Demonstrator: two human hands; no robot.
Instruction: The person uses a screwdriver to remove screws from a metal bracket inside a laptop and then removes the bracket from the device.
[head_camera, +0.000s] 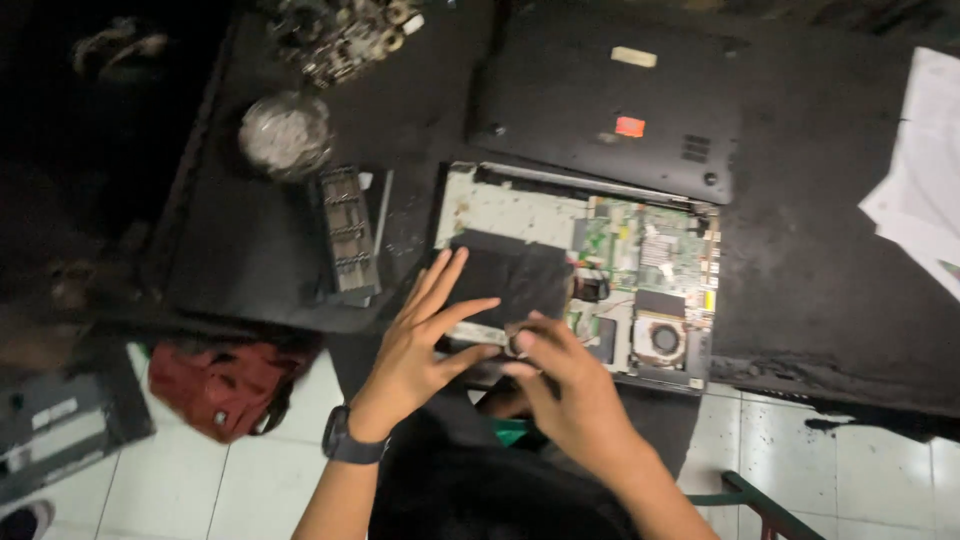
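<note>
From my head camera, my left hand (425, 330) lies flat with fingers spread wide on the black panel (505, 275) inside the opened laptop (640, 270), holding nothing. My right hand (560, 385) pinches narrow at the laptop's near edge; what it grips I cannot tell. The laptop overhangs the dark table (830, 300) edge. Its bottom cover (610, 100) lies just beyond, memory sticks (348, 230) left; open table stretches right.

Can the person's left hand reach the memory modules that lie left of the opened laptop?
Probably yes. The left hand rests on the opened laptop, and the memory modules lie close to its left on the black table, with nothing between them.
</note>
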